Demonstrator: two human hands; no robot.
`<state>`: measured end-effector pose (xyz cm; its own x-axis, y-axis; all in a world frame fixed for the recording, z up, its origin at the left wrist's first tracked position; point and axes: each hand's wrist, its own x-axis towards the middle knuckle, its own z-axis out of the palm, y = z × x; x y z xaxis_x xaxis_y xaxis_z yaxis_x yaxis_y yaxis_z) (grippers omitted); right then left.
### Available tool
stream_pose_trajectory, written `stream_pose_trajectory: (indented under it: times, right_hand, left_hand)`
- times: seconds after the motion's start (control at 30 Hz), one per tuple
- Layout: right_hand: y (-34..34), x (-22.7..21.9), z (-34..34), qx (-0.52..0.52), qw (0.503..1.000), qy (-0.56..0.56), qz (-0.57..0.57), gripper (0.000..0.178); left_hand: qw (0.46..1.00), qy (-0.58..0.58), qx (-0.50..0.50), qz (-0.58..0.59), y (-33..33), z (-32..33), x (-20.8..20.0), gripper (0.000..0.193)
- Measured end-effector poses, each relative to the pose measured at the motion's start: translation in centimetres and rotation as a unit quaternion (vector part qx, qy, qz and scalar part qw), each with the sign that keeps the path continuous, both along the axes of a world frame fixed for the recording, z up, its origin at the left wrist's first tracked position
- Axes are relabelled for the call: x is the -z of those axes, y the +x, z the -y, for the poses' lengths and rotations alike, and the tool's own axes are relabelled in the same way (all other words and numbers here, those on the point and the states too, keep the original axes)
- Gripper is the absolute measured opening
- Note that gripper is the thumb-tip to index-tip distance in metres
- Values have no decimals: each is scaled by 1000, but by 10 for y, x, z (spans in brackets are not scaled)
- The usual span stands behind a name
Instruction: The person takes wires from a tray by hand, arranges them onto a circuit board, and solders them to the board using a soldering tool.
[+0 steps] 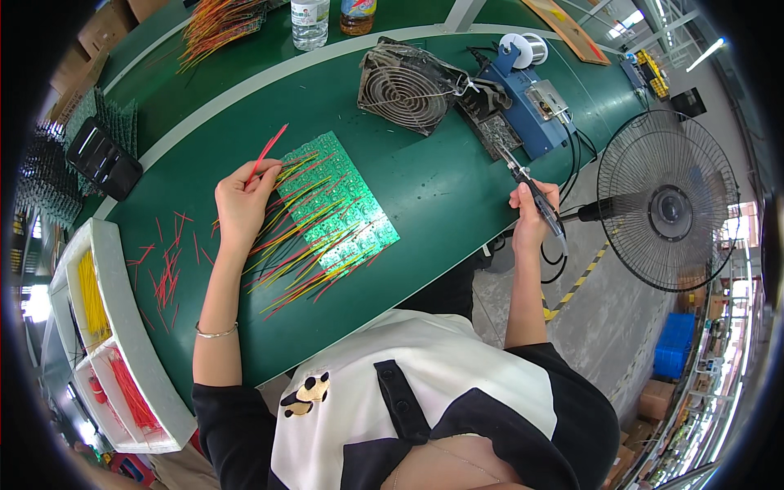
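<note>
My left hand (pixel 242 204) is closed at the upper left edge of a green circuit board panel (pixel 331 151), with a red wire (pixel 266 151) pinched between thumb and fingers. Rows of red and yellow wires (pixel 298 265) stick out from the panel over its left side and onto the green table. My right hand (pixel 532 214) is wrapped round a soldering iron (pixel 539 198) by the table's right edge. The iron's tip points up and left, toward the blue soldering station (pixel 532 122). Loose red wire pieces (pixel 167 273) lie scattered left of my left forearm.
A white foam box (pixel 147 367) holds yellow and red wires at the left. Behind the panel are a small square fan (pixel 404 91) and a solder spool (pixel 527 49). Bottles (pixel 309 24) and a wire bundle (pixel 214 33) stand farther back. A large fan (pixel 670 208) is on the right.
</note>
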<state>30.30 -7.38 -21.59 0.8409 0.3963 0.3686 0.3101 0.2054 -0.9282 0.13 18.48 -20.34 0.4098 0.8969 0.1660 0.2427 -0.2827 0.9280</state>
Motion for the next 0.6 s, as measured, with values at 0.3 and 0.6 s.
stream_pose_trajectory:
  times: [0.3, 0.6]
  right_hand:
    - [-1, -2, -5, 21, 999, 19, -25, 18]
    - [-53, -32, -32, -75, 990, 108, -50, 17]
  left_hand:
    - [1000, 10, -5, -8, -1, 0, -2, 11]
    - [999, 41, 1, -17, -1, -2, 1, 12]
